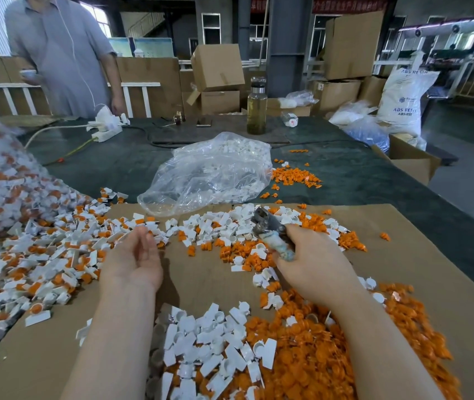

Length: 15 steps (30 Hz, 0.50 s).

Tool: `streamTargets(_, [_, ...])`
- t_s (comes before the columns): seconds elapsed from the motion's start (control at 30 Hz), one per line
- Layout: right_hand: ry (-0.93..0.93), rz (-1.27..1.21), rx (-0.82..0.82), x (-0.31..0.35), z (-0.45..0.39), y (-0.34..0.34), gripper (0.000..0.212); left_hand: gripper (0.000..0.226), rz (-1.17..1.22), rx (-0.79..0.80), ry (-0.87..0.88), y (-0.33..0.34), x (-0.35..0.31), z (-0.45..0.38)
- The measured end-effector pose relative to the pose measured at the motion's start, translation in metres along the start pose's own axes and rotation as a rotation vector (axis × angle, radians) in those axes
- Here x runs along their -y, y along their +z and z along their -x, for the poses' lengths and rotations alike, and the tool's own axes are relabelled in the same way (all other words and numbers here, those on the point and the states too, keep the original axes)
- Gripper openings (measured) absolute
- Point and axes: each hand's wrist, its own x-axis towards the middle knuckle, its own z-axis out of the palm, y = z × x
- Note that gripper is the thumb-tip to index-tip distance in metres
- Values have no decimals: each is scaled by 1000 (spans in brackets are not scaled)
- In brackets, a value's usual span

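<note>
Head view — right hand fingers tight around a metal tool — left hand fingers slack, empty.

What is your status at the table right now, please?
Left hand open, palm up. Right hand grips the tool over the cardboard. White and orange parts heaped all around.

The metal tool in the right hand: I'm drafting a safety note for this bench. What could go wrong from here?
1. The right hand grips the metal tool with its head not far from the bare, open left hand; a finger might get pinched.
2. Both forearms lie over the orange parts and white parts heaped at the near edge; a sweep could knock some off.
</note>
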Motion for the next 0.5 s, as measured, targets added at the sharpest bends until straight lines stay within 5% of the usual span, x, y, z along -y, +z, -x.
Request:
streamTargets(0.07, [-5,-5,-15,1,0,1,24,28,-372,98,11,5,7,9])
streamTargets(0.2, [-46,-48,-18,5,0,-2,28,38,-1008,639,-63,12,31,33])
streamTargets(0.27, [-89,-101,-7,8,1,-4,31,42,-1101,768,-107,13,45,45])
streamTargets(0.5, [-167,-205,62,16,1,-10,27,36,-993,836,16,13,61,49])
